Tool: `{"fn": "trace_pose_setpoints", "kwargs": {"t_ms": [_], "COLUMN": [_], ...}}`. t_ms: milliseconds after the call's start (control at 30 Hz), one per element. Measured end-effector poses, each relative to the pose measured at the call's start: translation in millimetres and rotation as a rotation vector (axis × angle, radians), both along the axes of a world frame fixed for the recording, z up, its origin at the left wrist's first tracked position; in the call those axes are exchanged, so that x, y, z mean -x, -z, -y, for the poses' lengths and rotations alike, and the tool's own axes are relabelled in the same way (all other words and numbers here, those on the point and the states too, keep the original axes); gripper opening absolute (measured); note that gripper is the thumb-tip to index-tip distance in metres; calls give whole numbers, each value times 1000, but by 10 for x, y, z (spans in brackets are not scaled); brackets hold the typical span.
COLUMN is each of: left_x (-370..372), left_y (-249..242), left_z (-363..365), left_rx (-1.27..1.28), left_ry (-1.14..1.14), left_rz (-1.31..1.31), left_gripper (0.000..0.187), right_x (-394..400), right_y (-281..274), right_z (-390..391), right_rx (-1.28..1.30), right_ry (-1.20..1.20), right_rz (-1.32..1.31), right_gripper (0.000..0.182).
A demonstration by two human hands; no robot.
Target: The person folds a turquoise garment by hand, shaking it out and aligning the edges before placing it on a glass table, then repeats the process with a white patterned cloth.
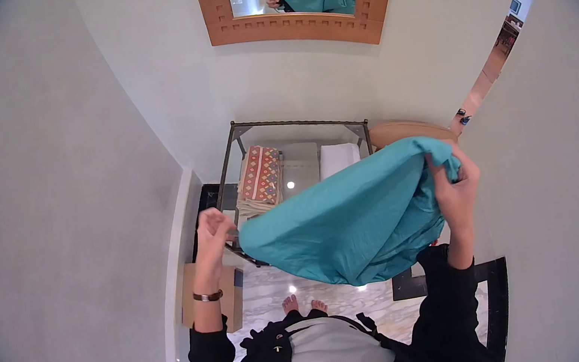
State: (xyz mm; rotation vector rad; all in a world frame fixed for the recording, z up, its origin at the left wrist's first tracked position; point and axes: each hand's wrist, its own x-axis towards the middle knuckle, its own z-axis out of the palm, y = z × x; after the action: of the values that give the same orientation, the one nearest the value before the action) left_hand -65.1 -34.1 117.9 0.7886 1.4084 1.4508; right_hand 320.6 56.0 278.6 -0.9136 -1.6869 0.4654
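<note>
A teal cloth (341,218) hangs in the air in front of my body, gathered in loose folds toward its right side. My right hand (454,177) grips its upper right corner between thumb and fingers. Just beyond the cloth's left end is my left hand (215,229), raised with its fingers curled together; whether it pinches any of the fabric is too small to tell. A dark bracelet (208,297) circles the left wrist.
Behind the cloth stands a metal-framed glass table (296,124) with a patterned folded textile (260,174) and a white folded item (339,159). A wood-framed mirror (295,26) hangs above. A cardboard box (232,296) sits on the floor at left.
</note>
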Motion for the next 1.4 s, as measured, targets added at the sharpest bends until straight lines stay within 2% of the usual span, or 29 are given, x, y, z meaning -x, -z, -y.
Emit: {"fn": "trace_pose_setpoints", "kwargs": {"t_ms": [100, 167, 233, 333, 367, 400, 433, 500, 567, 600, 667, 767, 867, 967, 1067, 1133, 1267, 1400], "left_x": [-397, -822, -1229, -1236, -1211, -1156, -1091, -845, -395, -155, 279, 817, 937, 1101, 1141, 1299, 1471, 1497], "left_y": [-419, -877, -1296, -1340, -1357, -1381, -1393, -1307, -1206, -1217, -1165, -994, -952, -950, -1066, -999, -721, -665], "left_z": [-74, -50, -27, -148, -166, -169, -169, -189, -169, -99, -10, 112, 122, 100, -88, -352, -990, -1393], "left_rx": [-276, -520, -597, -523, -483, -443, -402, -404, -338, -316, -340, -392, -422, -383, -334, -212, -139, -199], "left_ry": [-22, 198, 198, 253, 261, 270, 278, 111, -56, -158, -345, -322, -262, -197, -124, -60, 56, 35], "left_rz": [-470, -525, -476, -703, -649, -596, -542, -545, -489, -515, -276, -123, -233, -243, -345, -437, -611, -669], "left_gripper": [44, 50, 46, 31, 27, 23, 19, 15, 13, 20, 23, 26, 26, 28, 28, 28, 27, 24], "right_x": [200, 375, 582, 763, 777, 731, 672, 486, 114, -83, -530, -899, -793, -876, -920, -857, -935, -843], "right_y": [63, 163, 184, 261, 285, 230, 217, 188, 298, 334, 513, 635, 487, 460, 435, 427, 939, 1068], "right_z": [71, 83, 153, 187, 188, 205, 178, 89, -67, -124, -237, -267, -155, -184, -297, -498, -1285, -1697], "right_rx": [-47, -85, -151, -186, -184, -61, 17, 172, 209, 260, 223, 323, 388, 361, 309, 240, 199, 213], "right_ry": [-63, -142, -200, -211, -201, -176, -186, -204, -166, -128, -298, -279, -76, -87, -61, -62, -42, 88], "right_rz": [130, 231, 290, 314, 309, 384, 307, 152, 39, -44, -384, -537, -402, -310, -148, -23, 197, 73], "right_gripper": [26, 30, 31, 31, 31, 35, 36, 40, 44, 45, 48, 50, 48, 35, 39, 40, 37, 36]}}
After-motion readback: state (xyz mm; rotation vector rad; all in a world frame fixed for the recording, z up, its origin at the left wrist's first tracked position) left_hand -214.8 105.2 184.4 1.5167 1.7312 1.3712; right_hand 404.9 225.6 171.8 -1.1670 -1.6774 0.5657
